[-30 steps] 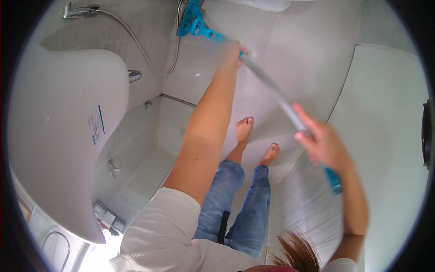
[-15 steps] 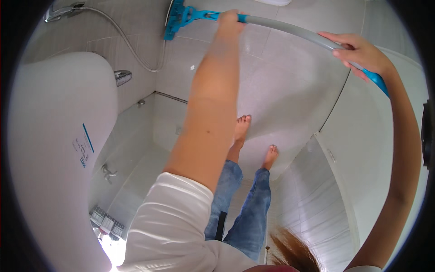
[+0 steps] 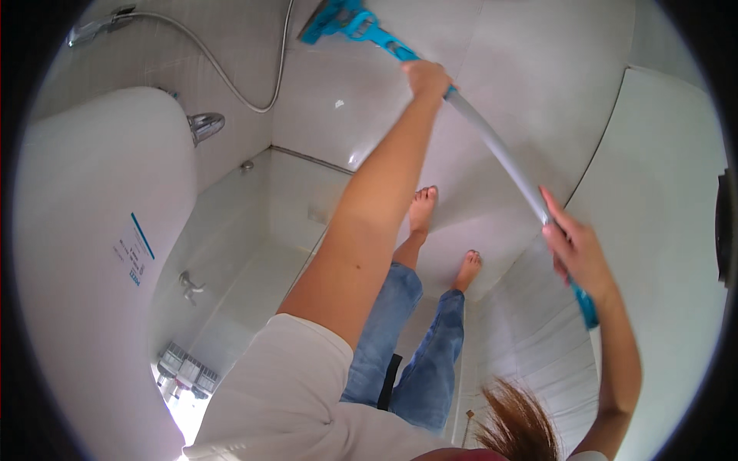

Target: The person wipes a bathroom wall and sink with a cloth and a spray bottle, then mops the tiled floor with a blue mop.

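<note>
A long-handled mop [image 3: 503, 157] with a blue head and a grey pole slants across the tiled surface. Its head [image 3: 335, 21] is at the upper left, close to the shower hose, and its working edge is tilted. My left hand [image 3: 427, 78] is wrapped round the blue neck where it meets the pole, arm stretched far forward. Lower on the right, my right hand [image 3: 575, 250] grips the pole just above its blue end [image 3: 584, 307], with one finger extended along it.
At the left stands a large white rounded fixture [image 3: 100, 192] beside a chrome tap [image 3: 205, 127]. A hand shower [image 3: 96, 29] with a metal hose [image 3: 223, 73] hangs above. My bare feet [image 3: 423, 209] are on the tiles. A white curved panel [image 3: 669, 207] is at the right.
My right hand has come down and nearer with the pole's end, so the pole slants more steeply. My left hand has moved right and nearer, and the mop head has shifted right and tilted.
</note>
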`<action>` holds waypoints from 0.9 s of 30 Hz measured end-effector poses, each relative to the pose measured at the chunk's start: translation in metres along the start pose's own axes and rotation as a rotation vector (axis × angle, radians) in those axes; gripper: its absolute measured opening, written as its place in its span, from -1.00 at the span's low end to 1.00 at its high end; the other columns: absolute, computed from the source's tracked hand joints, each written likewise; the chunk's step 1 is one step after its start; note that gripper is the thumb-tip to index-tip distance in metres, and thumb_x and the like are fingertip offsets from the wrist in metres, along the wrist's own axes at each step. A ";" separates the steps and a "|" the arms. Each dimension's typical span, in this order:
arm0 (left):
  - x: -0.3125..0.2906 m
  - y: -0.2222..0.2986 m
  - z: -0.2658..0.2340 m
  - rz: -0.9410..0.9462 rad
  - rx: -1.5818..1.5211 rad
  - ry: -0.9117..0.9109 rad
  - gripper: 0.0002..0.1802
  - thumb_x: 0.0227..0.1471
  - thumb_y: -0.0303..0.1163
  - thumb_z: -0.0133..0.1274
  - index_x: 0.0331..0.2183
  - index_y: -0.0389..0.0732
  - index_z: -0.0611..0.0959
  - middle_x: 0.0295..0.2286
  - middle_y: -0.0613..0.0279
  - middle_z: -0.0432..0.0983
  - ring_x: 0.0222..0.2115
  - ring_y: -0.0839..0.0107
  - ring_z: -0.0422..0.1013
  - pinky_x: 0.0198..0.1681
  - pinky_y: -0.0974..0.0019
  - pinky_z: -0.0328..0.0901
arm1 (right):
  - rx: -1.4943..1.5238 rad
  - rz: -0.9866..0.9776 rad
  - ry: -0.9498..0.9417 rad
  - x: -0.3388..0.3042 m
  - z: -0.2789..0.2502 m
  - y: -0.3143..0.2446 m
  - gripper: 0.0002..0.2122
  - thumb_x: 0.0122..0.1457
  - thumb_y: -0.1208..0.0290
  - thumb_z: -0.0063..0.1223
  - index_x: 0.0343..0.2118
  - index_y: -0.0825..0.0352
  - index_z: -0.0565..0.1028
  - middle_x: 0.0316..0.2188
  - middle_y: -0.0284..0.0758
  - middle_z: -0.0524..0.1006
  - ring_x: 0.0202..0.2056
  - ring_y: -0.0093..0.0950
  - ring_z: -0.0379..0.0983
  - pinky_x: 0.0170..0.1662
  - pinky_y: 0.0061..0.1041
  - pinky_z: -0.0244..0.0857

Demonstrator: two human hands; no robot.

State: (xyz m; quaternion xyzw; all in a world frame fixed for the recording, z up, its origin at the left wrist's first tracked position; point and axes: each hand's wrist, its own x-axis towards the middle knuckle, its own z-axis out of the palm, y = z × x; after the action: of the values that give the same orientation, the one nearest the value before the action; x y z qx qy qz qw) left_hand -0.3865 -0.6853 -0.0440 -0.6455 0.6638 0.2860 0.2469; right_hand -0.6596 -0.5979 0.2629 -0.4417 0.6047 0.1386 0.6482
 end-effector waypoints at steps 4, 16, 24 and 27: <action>-0.064 0.040 0.017 0.119 0.236 -0.165 -0.54 0.16 -0.02 0.01 -0.17 -0.20 0.71 -0.31 0.20 0.67 -0.28 0.30 0.57 -0.19 0.12 0.39 | 0.136 0.075 0.021 -0.065 0.058 0.032 -0.46 0.34 0.42 -0.09 0.37 0.04 0.16 -0.68 -0.49 0.25 -0.73 -0.70 0.20 -0.68 -0.59 0.19; -0.381 0.222 0.111 -0.547 -1.251 -0.312 -0.48 0.14 -0.41 -0.03 0.06 -0.44 0.21 -0.42 -0.17 0.57 -0.50 0.03 0.56 -0.50 0.07 0.44 | 0.477 0.670 0.022 -0.339 0.173 0.090 -0.39 0.36 0.47 -0.10 0.42 0.08 -0.02 -0.67 -0.49 0.28 -0.72 -0.67 0.19 -0.63 -0.61 0.17; -0.454 0.232 0.133 -0.508 -1.502 -0.392 -0.39 0.09 -0.52 -0.04 0.08 -0.45 0.06 -0.58 -0.07 0.48 -0.69 0.08 0.49 -0.69 0.07 0.38 | 0.187 0.133 0.086 -0.427 0.232 0.191 -0.43 0.34 0.48 -0.04 0.39 0.14 0.11 -0.69 -0.52 0.33 -0.69 -0.71 0.20 -0.59 -0.65 0.16; -0.399 0.185 0.088 -0.431 -1.470 -0.131 -0.33 0.08 -0.51 -0.01 0.11 -0.44 0.02 -0.59 -0.03 0.46 -0.72 0.16 0.47 -0.69 0.10 0.37 | 0.377 0.612 0.112 -0.356 0.212 0.081 -0.44 0.35 0.48 -0.09 0.39 0.17 0.09 -0.70 -0.50 0.33 -0.71 -0.69 0.24 -0.61 -0.62 0.19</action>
State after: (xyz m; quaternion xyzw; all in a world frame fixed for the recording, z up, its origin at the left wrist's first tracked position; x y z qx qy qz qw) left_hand -0.5573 -0.3376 0.1823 -0.7405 0.1466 0.6369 -0.1565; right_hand -0.6595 -0.2686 0.5274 -0.1198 0.7584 0.1877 0.6126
